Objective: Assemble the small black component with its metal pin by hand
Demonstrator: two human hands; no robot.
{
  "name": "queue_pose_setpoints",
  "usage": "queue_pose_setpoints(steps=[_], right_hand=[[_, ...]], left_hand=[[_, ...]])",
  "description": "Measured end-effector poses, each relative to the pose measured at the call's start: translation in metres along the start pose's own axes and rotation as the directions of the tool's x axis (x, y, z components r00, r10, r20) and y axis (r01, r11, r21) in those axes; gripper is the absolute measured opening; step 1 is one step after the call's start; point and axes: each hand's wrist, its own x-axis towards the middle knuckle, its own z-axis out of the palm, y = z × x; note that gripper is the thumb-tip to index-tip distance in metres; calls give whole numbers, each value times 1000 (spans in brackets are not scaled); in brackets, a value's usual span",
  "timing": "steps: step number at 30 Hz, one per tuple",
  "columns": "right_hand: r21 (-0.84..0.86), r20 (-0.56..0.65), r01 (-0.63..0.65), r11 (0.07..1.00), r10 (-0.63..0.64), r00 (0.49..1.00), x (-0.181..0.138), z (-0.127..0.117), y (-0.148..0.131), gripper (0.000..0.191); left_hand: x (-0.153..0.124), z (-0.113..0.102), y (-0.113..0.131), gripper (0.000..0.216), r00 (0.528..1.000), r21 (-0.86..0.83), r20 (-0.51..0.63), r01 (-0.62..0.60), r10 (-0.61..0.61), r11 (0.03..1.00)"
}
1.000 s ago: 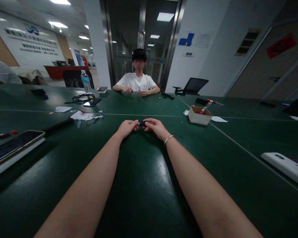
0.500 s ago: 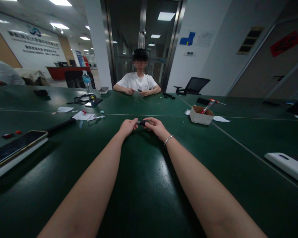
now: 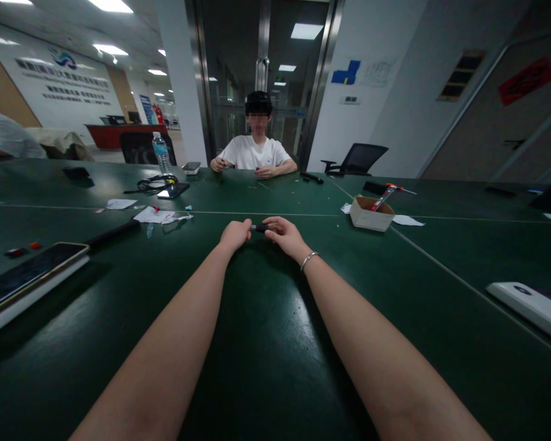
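Over the middle of the table, a small black rod-shaped object with a grey left end [image 3: 259, 228] lies level between my two hands. My left hand [image 3: 236, 236] is closed, thumb and fingers pinching its grey end. The right-hand end of the object goes in between the thumb and curled fingers of my right hand [image 3: 285, 235], which grips the black part. My fingers partly cover it, so its exact kind cannot be made out. A silver bracelet [image 3: 309, 260] is on my right wrist.
The green table [image 3: 257, 318] bears a small cardboard box [image 3: 371, 215] holding a red-tipped tool. Paper scraps [image 3: 155, 215], a coiled cable [image 3: 156, 182], a water bottle [image 3: 161, 153] and a phone on a white block [image 3: 32, 275] are leftward. A person [image 3: 257, 150] sits opposite.
My right hand has shifted very slightly left, and a bit more of the black part shows between my hands. The person opposite has lifted one hand leftward with a thin stick in it.
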Motion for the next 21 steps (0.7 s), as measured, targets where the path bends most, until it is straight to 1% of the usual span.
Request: queue_pose_setpoints(steps=[4,8,11,13,17,21], right_hand=[[-55,-41,27,998,-29,999,0,3,-1,29],[-71,-71,-58,996,53,996,-1,5,-4,22],[-13,-93,-128,992,126,988,0,5,-6,16],[34,-98,-157,987,159,982,0,5,-7,13],[104,-101,-184,977,195,976,0,3,-9,11],[163,-128,-195,967,216,968,-2,1,-11,9]], left_hand=[[-1,-1,1,49,1000,24,22,1,-1,1000],[-7,0,2,53,999,104,29,-43,40,994],[-10,3,-2,55,994,142,-19,-101,105,985],[-8,4,-6,53,986,126,-10,-166,168,978],[-2,6,-13,45,956,89,3,-291,292,953],[-4,7,-10,35,914,168,-19,-397,405,902]])
